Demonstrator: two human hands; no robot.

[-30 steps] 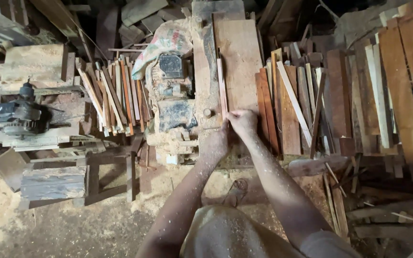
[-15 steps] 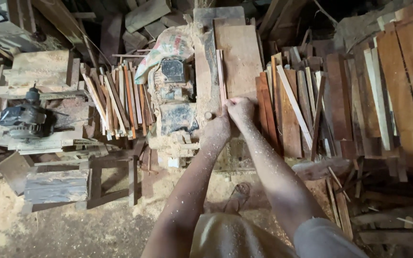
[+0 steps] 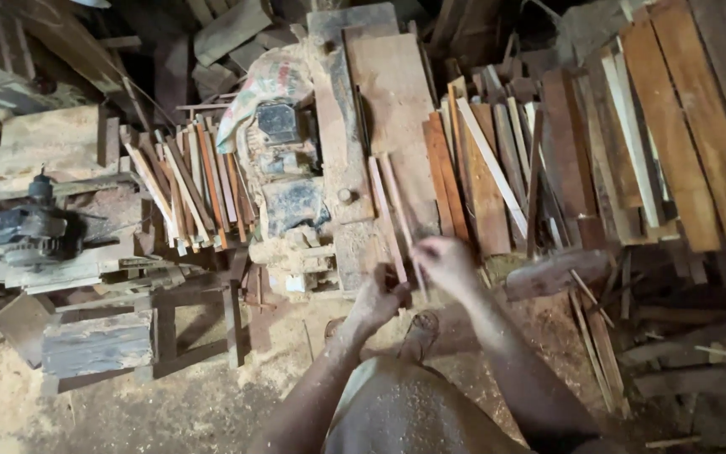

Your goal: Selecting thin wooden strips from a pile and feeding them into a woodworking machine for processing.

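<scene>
I look down at a wooden saw bench [image 3: 397, 101] covered in dust. Two thin wooden strips [image 3: 386, 214] lie lengthwise on it, their near ends at my hands. My left hand [image 3: 377, 296] grips the near end of the left strip. My right hand [image 3: 443, 259] holds the near end of the right strip, fingers curled around it. A dusty motor [image 3: 283, 160] sits just left of the bench. My foot in a sandal [image 3: 420, 335] shows below my hands.
Stacks of planks [image 3: 632, 143] and cut strips [image 3: 481, 160] fill the right side. A bundle of thin slats [image 3: 186, 189] leans left of the motor. A dark machine [image 3: 31, 231] sits on a wooden stand at far left. Sawdust [image 3: 10, 403] covers the floor.
Both hands have drawn back towards me along the bench, bringing the strips' near ends with them. The view has shifted slightly.
</scene>
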